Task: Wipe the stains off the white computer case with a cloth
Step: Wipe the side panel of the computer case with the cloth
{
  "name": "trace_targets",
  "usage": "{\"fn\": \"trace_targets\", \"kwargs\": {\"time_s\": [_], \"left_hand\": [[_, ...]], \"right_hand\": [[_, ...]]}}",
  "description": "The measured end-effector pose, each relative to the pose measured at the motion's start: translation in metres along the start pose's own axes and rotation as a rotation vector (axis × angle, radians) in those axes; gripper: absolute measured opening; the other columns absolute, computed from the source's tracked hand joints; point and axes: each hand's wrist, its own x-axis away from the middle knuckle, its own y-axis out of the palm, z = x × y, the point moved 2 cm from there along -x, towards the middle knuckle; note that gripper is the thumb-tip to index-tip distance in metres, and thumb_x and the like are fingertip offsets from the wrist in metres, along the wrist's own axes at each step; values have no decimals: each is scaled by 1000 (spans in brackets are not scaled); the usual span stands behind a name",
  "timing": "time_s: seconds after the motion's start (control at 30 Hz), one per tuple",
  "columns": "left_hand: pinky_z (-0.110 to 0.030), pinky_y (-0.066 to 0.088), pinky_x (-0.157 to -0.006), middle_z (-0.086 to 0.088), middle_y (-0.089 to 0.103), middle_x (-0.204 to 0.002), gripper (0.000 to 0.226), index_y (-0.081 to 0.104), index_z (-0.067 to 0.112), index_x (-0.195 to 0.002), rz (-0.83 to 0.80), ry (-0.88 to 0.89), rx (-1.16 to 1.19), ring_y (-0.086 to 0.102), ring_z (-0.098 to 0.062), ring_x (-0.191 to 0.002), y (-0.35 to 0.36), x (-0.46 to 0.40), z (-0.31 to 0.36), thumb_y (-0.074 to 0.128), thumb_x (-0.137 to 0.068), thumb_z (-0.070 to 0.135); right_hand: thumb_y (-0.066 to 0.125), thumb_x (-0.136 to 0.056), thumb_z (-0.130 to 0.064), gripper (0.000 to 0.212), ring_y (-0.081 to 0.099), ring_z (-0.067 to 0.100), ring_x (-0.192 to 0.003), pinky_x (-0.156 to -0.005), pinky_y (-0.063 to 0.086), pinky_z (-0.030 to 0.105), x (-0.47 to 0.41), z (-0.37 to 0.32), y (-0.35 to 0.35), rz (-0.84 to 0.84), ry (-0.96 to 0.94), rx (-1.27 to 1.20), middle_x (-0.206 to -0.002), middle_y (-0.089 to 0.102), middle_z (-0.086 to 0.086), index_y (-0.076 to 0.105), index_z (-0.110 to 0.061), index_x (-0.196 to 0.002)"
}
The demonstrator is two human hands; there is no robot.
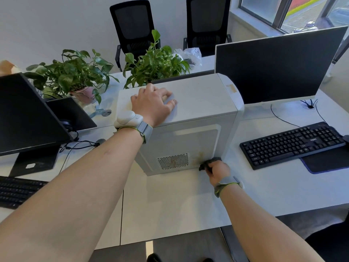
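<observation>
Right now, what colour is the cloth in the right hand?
Dark grey, nearly black; the head view shows the cloth best.

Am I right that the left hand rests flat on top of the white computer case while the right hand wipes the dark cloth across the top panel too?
Not quite: the head view shows the right hand holding the dark cloth against the lower side panel of the white computer case. The left hand does rest on top.
</observation>
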Motion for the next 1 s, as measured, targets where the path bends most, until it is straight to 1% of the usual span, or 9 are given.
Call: {"fn": "trace_targets", "kwargs": {"time_s": [0.1, 0.3, 0.47, 0.53, 0.63, 0.7, 0.77, 0.9, 1.0], "left_hand": [[-48, 33, -107, 2, 50, -130, 44, 63, 45, -127, 3, -2, -4, 46, -25, -125, 1, 1, 2, 49, -91, 65], [-49, 33, -107, 0, 50, -130, 42, 62, 45, -127, -9, -7, -20, 45, -27, -126, -1, 0, 0, 49, -92, 64], [-49, 33, -107, 0, 50, -131, 42, 63, 44, -126, -6, -11, -11, 45, -28, -127, -2, 2, 5, 49, -91, 64], [-49, 33, -107, 0, 50, -132, 42, 62, 44, -127, -3, -9, -13, 44, -27, -127, -2, 2, 5, 49, -92, 63], [-49, 33, -107, 0, 50, -132, 43, 62, 44, -128, -2, -9, -11, 44, -27, -128, -3, 1, 4, 49, -92, 64], [-48, 32, -108, 0, 50, -132, 44, 62, 44, -128, -1, -11, -10, 44, -27, -128, -3, 0, 3, 49, -92, 65], [-48, 32, -108, 0, 50, -132, 43, 63, 45, -127, -1, -10, -7, 44, -26, -128, -2, 0, 3, 49, -91, 65], [-47, 33, -107, 1, 50, -130, 40, 63, 46, -125, 9, -9, -2, 44, -25, -127, -1, 1, 2, 50, -91, 64], [-48, 34, -107, 1, 50, -129, 41, 64, 45, -125, 7, -2, -5, 45, -25, -127, 0, 1, 2, 50, -91, 64]], "right_hand": [[46, -95, 16, 38, 62, 34, -100, -92, 57, 42, 22, -21, 2, -18, -51, -152, -113, 59, 20, 53, -6, -126], [35, -87, 10, 32, 62, 26, -80, -66, 52, 31, 88, -87, 2, -334, -227, -477, -93, 63, 12, 57, -8, -100], [35, -82, 6, 27, 56, 27, -71, -62, 45, 30, 83, -78, -17, -174, -186, -257, -85, 60, 13, 56, -6, -92], [34, -91, 11, 24, 54, 29, -70, -67, 50, 35, 72, -48, -19, -32, -40, -166, -83, 57, 16, 55, -1, -94], [40, -97, 14, 28, 58, 34, -75, -94, 54, 46, 51, -2, -22, 37, 95, -96, -92, 60, 24, 55, 7, -120], [47, -96, 11, 38, 61, 30, -79, -94, 55, 44, 41, 17, -19, 1, 129, -87, -121, 62, 28, 50, 8, -134], [54, -93, 8, 39, 63, 27, -83, -97, 57, 44, 32, 26, -12, -18, 125, -118, -141, 54, 26, 51, 2, -132], [53, -94, 7, 28, 63, 24, -83, -100, 57, 41, 26, 14, 10, -66, 109, -191, -140, 54, 22, 48, -5, -119], [48, -96, 7, 20, 62, 23, -84, -91, 58, 35, 34, -1, 22, -70, 107, -223, -121, 55, 17, 50, -3, -113]]}}
